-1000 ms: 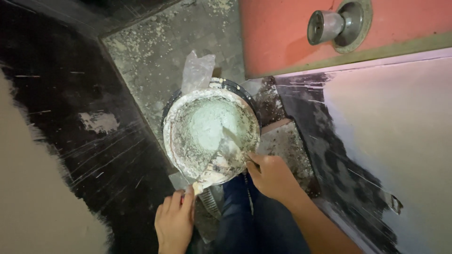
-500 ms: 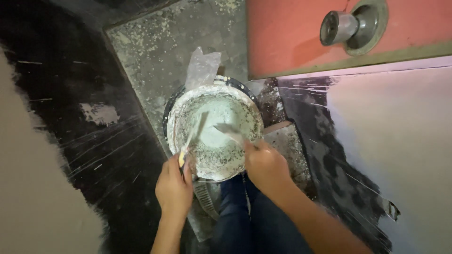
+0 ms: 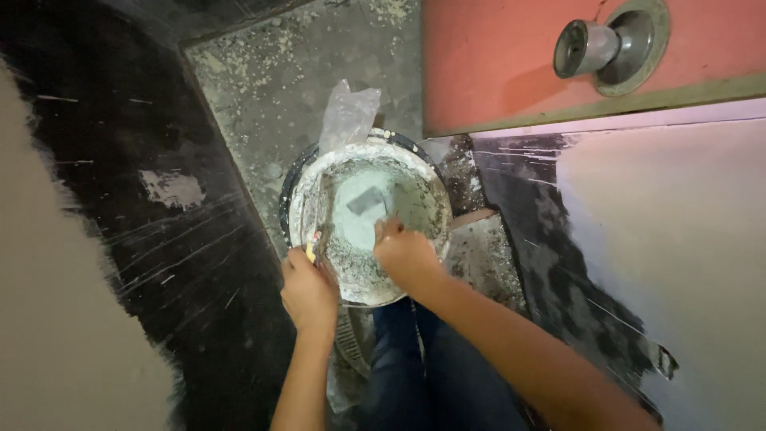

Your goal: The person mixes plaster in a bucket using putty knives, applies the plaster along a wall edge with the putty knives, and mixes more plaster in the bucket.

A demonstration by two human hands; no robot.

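A round bucket (image 3: 302,209) crusted with white filler stands on the floor below me, with pale paste (image 3: 361,226) in its middle. My right hand (image 3: 404,253) is over the bucket, gripping a putty knife whose flat blade (image 3: 368,199) rests in the paste. My left hand (image 3: 308,289) is at the bucket's near left rim and holds a second scraper (image 3: 317,221) that lies along the inner left wall. My blue-trousered legs (image 3: 423,367) are just below the bucket.
A crumpled clear plastic bag (image 3: 348,116) lies behind the bucket on the speckled floor. An orange door with a metal knob (image 3: 586,45) is at top right. Dark walls patched with pale filler flank both sides.
My left hand has slid down to the bucket's rim and its scraper now lies along the left wall. My right hand has pushed the putty knife deeper into the paste.
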